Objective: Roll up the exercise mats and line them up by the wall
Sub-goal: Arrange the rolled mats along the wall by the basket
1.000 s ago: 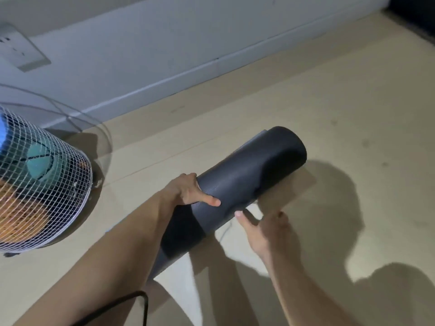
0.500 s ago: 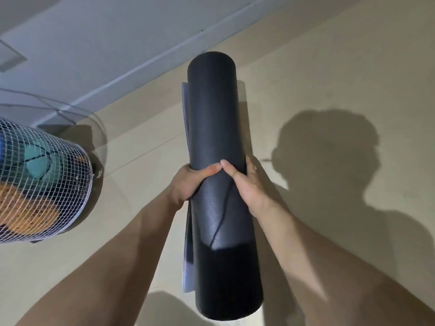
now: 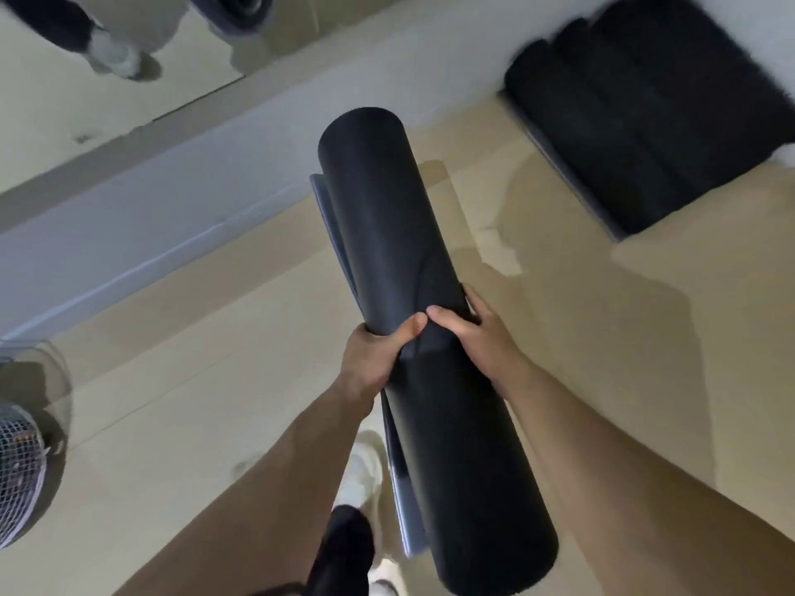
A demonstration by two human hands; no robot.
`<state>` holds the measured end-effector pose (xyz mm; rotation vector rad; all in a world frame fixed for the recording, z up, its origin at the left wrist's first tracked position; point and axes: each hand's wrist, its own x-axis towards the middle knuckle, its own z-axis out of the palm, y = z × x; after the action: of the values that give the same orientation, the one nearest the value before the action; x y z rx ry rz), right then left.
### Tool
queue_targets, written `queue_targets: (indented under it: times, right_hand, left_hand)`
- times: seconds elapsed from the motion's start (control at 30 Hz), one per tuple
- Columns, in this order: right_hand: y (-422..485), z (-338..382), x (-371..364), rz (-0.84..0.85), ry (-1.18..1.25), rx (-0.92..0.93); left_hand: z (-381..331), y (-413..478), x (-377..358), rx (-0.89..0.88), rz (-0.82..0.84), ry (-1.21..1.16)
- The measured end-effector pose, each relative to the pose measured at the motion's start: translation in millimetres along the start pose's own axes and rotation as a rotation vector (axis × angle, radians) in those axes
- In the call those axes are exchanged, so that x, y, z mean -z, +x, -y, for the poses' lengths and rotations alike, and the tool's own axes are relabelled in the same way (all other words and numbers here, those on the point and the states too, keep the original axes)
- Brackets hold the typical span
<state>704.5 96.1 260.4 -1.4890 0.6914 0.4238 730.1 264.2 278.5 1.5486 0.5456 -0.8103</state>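
Beige floor [image 3: 172, 423] underfoot, hard, with heavy shadows at right. Pale wall [image 3: 107, 234] with skirting, running diagonally across upper left of view. Above it, mirror [image 3: 64, 101] showing a dark trouser leg, a white foot and the end of a roll. At lower left edge, wire-caged fan [image 3: 19, 471], partly cut off.

Centre of view: black mat [image 3: 387, 234], rolled into a tight cylinder and held clear of floor. Long axis pointing away from body, far end toward wall and leaning slightly left. Loose grey outer edge visible down left side of roll, not lying flush. Near end low in view, just right of white shoe [image 3: 361, 471].

On left side of roll, left hand [image 3: 370, 363], clamped on mat at about mid-length, thumb laid over top, fingers hidden beneath. Opposite, right hand [image 3: 477, 337], clamped on mat at same level, thumb over top, fingers wrapped round far side. Thumb tips touching on top of roll. Both forearms bare, reaching in from bottom of view.

At upper right, dark mats [image 3: 636, 122], already rolled, lying side by side on floor against wall. Blurred, so count uncertain, roughly three. Well apart from held mat.

Below left forearm, shoe on floor, dark trouser leg [image 3: 344, 548] nearer to camera.
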Motion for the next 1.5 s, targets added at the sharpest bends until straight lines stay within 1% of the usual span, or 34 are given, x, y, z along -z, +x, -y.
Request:
queue_targets:
  times: [0.1, 0.2, 0.3, 0.37, 0.47, 0.53, 0.6, 0.7, 0.77, 0.8, 0.87, 0.93, 1.0, 1.1, 1.2, 1.33, 1.4, 1.5]
  right_hand:
    - [42, 47, 83, -0.050, -0.049, -0.028]
    - [102, 71, 162, -0.088, -0.078, -0.066]
    - [181, 79, 233, -0.081, -0.087, -0.086]
    - [221, 77, 265, -0.099, -0.105, -0.090]
    - [305, 76, 319, -0.067, -0.162, -0.082]
    - [360, 78, 347, -0.032, -0.215, -0.040]
    - [410, 78, 370, -0.049, -0.265, -0.017]
    - [481, 79, 393, -0.035, -0.380, 0.013]
    - [521, 77, 406, -0.022, -0.492, 0.014]
    - [536, 74, 411, -0.011, -0.562, 0.006]
    - [554, 61, 420, 0.006, -0.751, 0.004]
    - [560, 49, 426, -0.001, -0.902, 0.023]
    - [561, 46, 429, -0.024, -0.937, 0.066]
    - [562, 54, 434, -0.065, -0.982, 0.088]
    - [560, 60, 434, -0.048, -1.108, 0.085]
    - [547, 78, 433, -0.006, -1.165, -0.009]
    - [528, 97, 442, -0.030, -1.188, -0.020]
    - [485, 132, 460, -0.044, -1.193, -0.013]
  left_hand:
    - [-49, 43, -79, 0.004, 0.011, -0.008]
    - [-88, 101, -156, 0.020, 0.034, -0.003]
    - [-109, 176, -229, 0.031, 0.028, -0.012]
    - [-115, 215, -262, 0.037, 0.023, -0.027]
    - [-124, 291, -323, 0.050, -0.041, -0.069]
    - [-132, 339, -355, 0.046, -0.084, -0.122]
    - [-134, 387, -384, 0.039, -0.108, -0.144]
    - [-133, 452, -407, 0.037, -0.139, -0.202]
    - [-130, 489, -419, 0.061, -0.110, -0.188]
    - [-126, 503, -426, 0.094, -0.091, -0.141]
    - [-113, 525, -440, 0.163, -0.052, -0.081]
    - [-100, 536, -453, 0.170, -0.055, -0.195]
    - [-100, 535, -462, 0.147, -0.059, -0.281]
    - [-103, 540, -465, 0.148, -0.014, -0.294]
    - [-106, 546, -462, 0.172, -0.058, -0.154]
    - [-124, 524, -467, 0.128, -0.309, 0.220]
    - [-142, 498, -471, 0.078, -0.323, 0.405]
    - [-171, 451, -469, 0.004, -0.279, 0.636]
